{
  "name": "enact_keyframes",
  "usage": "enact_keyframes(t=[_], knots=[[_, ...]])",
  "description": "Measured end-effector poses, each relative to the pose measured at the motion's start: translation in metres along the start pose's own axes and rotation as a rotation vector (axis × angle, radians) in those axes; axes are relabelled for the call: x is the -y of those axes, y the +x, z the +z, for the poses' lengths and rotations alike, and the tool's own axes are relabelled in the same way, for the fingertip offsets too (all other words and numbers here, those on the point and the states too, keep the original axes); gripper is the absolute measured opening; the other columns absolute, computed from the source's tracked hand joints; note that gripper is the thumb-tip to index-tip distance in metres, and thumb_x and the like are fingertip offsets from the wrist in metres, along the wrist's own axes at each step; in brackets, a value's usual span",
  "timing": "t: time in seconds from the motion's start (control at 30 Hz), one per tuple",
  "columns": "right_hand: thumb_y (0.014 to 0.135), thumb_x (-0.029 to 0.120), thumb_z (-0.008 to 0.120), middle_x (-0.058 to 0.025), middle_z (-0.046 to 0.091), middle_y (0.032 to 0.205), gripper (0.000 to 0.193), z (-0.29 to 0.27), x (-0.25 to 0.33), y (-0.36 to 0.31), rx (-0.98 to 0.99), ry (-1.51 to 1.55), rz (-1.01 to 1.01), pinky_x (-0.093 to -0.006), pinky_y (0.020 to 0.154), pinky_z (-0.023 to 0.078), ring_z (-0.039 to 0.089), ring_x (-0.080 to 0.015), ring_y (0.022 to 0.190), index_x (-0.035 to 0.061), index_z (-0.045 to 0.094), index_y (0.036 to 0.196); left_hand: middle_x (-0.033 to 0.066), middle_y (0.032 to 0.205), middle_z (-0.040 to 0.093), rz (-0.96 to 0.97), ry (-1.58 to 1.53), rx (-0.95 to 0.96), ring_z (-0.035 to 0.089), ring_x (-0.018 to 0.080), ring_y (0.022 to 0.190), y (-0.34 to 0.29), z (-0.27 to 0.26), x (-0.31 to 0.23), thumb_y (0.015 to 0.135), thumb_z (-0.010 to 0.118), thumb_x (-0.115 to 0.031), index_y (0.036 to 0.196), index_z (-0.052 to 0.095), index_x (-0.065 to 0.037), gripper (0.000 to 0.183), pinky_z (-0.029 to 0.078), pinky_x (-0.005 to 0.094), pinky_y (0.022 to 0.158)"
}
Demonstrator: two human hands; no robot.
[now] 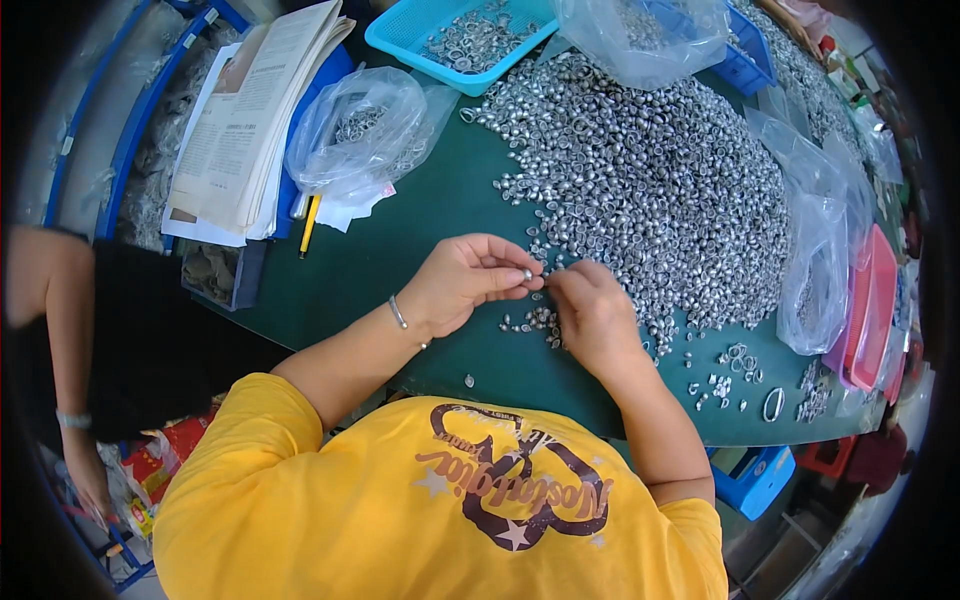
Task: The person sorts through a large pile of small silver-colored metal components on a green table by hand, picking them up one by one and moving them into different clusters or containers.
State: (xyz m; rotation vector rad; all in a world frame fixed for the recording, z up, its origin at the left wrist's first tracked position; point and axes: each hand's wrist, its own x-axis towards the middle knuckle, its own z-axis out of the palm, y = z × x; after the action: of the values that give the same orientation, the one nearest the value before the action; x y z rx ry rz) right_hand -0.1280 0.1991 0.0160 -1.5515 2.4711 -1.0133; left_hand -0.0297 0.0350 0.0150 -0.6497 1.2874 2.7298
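Observation:
Over the green tabletop [420, 215], my left hand [470, 282] pinches a small rounded silvery metal piece [527, 274] between thumb and fingers. My right hand [597, 318] is closed beside it, thumb and fingertips pressed together close to the left fingertips. Whatever the right fingers grip is too small or hidden to name. A large heap of similar silvery metal pieces [660, 190], some of them ring-shaped, spreads just beyond and to the right of both hands. A small scatter of pieces [540, 320] lies below the fingertips, and a single piece [469, 381] sits near the front edge.
A turquoise basket [470, 82] with metal parts stands at the back. Plastic bags [355, 130], a yellow pen [310, 226] and papers [250, 120] lie left. Loose rings [738, 360] and a red tray [873, 300] are at right. Another person's arm [70, 340] hangs at far left.

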Motion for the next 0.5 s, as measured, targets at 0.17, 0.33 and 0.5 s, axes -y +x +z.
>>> enact_keyframes(t=[0.17,0.33,0.5], knots=[[0.065,-0.002,0.055,-0.0091,0.053,0.075,0.017,-0.008,-0.019,0.015,-0.057,-0.079,-0.005,-0.0367,0.064,0.045,0.053,-0.0277,0.072,0.0033,0.061,0.080,0.0161,0.098,0.061,-0.036,-0.072,-0.018,0.062,0.0234,0.091,0.002,0.000,0.000,0.079,0.056,0.007,0.096,0.057,0.003,0.017,0.052,0.0266,0.077],[0.066,0.001,0.054,-0.0068,0.052,0.076,0.017,-0.002,-0.022,0.023,0.066,-0.166,-0.095,-0.0341,0.063,0.043,0.052,-0.0243,0.075,0.0046,0.062,0.081,0.0165,0.099,0.060,-0.083,-0.119,-0.023,0.061,0.0247,0.091,0.005,0.004,-0.003,0.079,0.056,0.007,0.097,0.056,0.003,0.018,0.052,0.0266,0.077],[0.063,-0.001,0.055,-0.0066,0.054,0.078,0.019,-0.011,-0.024,0.024,0.123,-0.073,-0.058,-0.0346,0.065,0.042,0.052,-0.0247,0.077,0.0047,0.062,0.080,0.0162,0.098,0.060,-0.111,-0.166,0.000,0.061,0.0250,0.092,0.004,-0.004,-0.007,0.080,0.055,0.006,0.097,0.056,0.003,0.017,0.052,0.0264,0.077]])
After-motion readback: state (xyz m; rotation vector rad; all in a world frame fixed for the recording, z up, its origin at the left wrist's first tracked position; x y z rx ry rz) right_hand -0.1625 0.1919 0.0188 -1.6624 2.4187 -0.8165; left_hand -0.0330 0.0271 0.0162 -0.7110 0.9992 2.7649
